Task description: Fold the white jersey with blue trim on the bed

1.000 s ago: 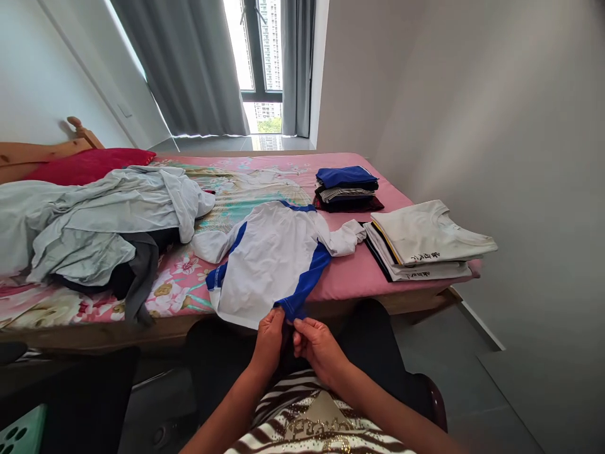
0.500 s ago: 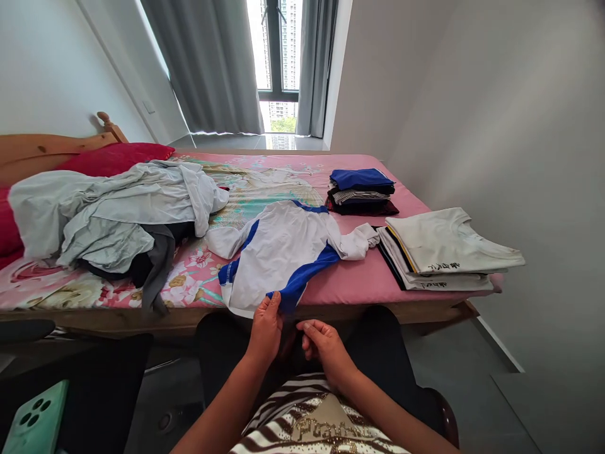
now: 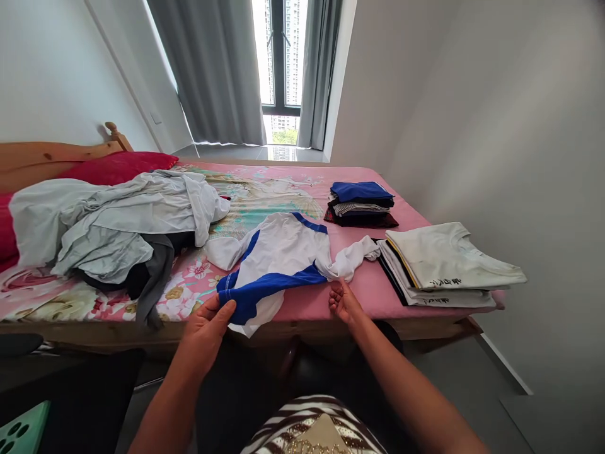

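Note:
A white long-sleeved shirt with blue panels [image 3: 278, 246] lies spread on the bed, its lower edge folded partway across itself. My left hand [image 3: 208, 321] pinches the blue side near the hem, at the bed's front edge. On the other side, my right hand [image 3: 346, 302] is at the base of the right sleeve [image 3: 352, 258], fingers curled and the thumb side against the cloth. How firmly it grips there is hard to see. A white corner of the hem hangs slightly over the front edge.
Left of the shirt is a loose heap of white, grey and black clothes [image 3: 127, 221]. Folded white shirts [image 3: 444, 265] are stacked at the right, and a darker folded stack [image 3: 362, 205] sits farther back. A green phone [image 3: 26, 432] lies at lower left.
My left hand has moved left with the blue hem side, turning it across the shirt's white front. My right hand has gone from above my lap forward and right to the sleeve.

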`<state>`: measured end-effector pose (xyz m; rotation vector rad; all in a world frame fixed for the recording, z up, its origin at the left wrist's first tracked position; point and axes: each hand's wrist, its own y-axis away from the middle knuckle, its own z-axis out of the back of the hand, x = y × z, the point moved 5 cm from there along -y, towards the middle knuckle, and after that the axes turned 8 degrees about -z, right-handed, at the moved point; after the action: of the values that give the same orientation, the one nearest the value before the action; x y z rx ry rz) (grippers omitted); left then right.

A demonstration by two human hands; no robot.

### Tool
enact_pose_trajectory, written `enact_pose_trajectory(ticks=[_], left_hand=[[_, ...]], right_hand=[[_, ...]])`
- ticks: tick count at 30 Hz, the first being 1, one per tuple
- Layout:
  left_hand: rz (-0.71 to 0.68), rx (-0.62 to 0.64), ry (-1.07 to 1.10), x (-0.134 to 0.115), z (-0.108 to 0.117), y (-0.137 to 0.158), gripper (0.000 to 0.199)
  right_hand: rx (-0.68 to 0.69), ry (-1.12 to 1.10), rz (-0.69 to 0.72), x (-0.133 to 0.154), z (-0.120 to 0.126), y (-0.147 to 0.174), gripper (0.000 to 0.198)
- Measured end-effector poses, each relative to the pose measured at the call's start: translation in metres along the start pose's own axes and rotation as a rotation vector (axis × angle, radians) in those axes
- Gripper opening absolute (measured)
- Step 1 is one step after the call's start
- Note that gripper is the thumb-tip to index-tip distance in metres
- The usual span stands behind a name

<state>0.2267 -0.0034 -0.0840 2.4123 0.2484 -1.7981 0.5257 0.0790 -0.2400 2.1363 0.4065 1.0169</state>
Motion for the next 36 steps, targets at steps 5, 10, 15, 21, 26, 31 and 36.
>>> enact_pose_trajectory(ticks=[5, 10, 15, 21, 26, 31, 36], left_hand=[[-0.072, -0.19, -0.126, -0.024, 0.046, -0.014, 0.047], [-0.148, -0.358, -0.275, -0.008, 0.104, -0.034, 0.054], [-0.103, -0.32, -0.377, 0.012, 0.123, -0.039, 0.057], [-0.049, -0.235, -0.582, 0.007, 0.126, -0.036, 0.052], [0.018, -0.145, -0.609, 0.008, 0.126, -0.034, 0.057], [0.011, -0.063, -0.758, 0.003, 0.124, -0.032, 0.052], [0.009, -0.018, -0.94, -0.001, 0.117, -0.026, 0.045]], right_hand=[[-0.053, 0.004, 0.253, 0.08, -0.012, -0.023, 0.017], [-0.063, 0.029, 0.538, 0.131, -0.008, -0.01, 0.012], [0.023, 0.425, 0.706, 0.092, -0.015, 0.005, 0.021], [0.089, 1.094, 1.089, 0.025, -0.04, 0.009, 0.014], [-0.005, 1.444, 1.234, 0.005, -0.055, -0.009, 0.027], [-0.034, 1.501, 1.308, 0.014, -0.061, -0.018, 0.022], [0.035, 1.267, 1.43, 0.053, -0.044, 0.009, 0.01]])
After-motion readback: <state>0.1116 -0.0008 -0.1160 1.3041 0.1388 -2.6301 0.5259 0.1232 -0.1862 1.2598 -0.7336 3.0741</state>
